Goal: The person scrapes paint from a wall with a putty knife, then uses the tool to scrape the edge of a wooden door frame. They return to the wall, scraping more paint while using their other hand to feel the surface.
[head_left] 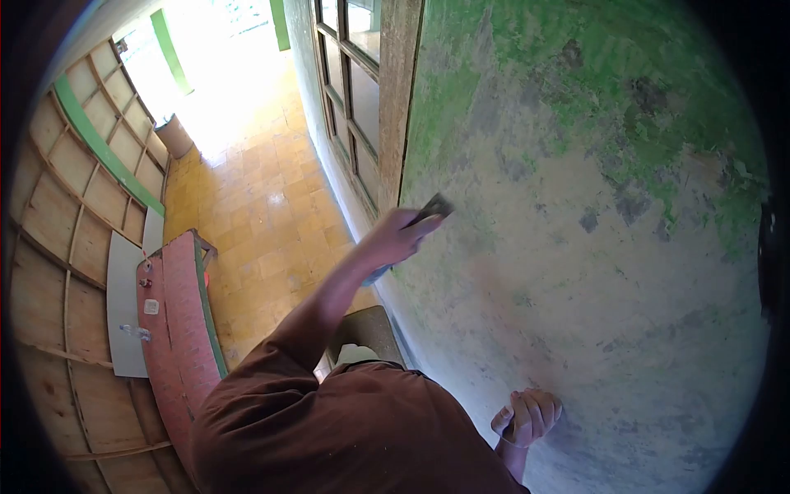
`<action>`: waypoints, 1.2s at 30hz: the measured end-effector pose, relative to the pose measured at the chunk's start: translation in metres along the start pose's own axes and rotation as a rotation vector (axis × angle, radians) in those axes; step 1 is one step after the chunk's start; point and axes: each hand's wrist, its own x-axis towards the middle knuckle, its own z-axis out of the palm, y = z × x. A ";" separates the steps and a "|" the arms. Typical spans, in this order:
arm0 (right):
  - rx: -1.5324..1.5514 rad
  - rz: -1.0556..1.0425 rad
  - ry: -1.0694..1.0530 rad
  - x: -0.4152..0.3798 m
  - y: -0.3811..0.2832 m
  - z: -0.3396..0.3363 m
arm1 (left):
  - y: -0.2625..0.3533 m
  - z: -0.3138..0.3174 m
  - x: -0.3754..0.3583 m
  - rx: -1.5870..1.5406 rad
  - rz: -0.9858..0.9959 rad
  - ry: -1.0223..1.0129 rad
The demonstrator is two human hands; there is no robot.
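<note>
A scraper [437,206] with a dark, flat, blurred end is gripped in my left hand [401,237], its fingers wrapped round it. Something blue [376,276] shows below that hand. The scraper's dark end overlaps the wall [568,280], just right of the wooden window frame [399,90]. Patchy green paint covers the wall's upper part, and below it the surface is bare and greyish. Lower right, my right hand [531,417] is closed in a fist close to the wall, with nothing showing in it.
A worn red table [183,321] with small items on it stands at the left. Behind it runs a plywood partition [86,288] with wooden battens. Yellow tiles [263,198] cover the floor towards a bright opening. A brown bin-like container [174,137] stands farther off. Below me is a dark surface [362,328].
</note>
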 end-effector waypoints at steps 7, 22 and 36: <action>-0.028 -0.001 -0.003 -0.002 0.001 0.000 | 0.000 -0.002 -0.020 0.023 0.008 0.012; 0.017 -0.012 -0.018 -0.004 0.001 0.002 | -0.007 -0.015 -0.027 0.030 -0.006 0.060; 0.027 -0.016 0.019 -0.002 0.002 0.004 | 0.026 0.010 -0.048 0.134 0.119 0.000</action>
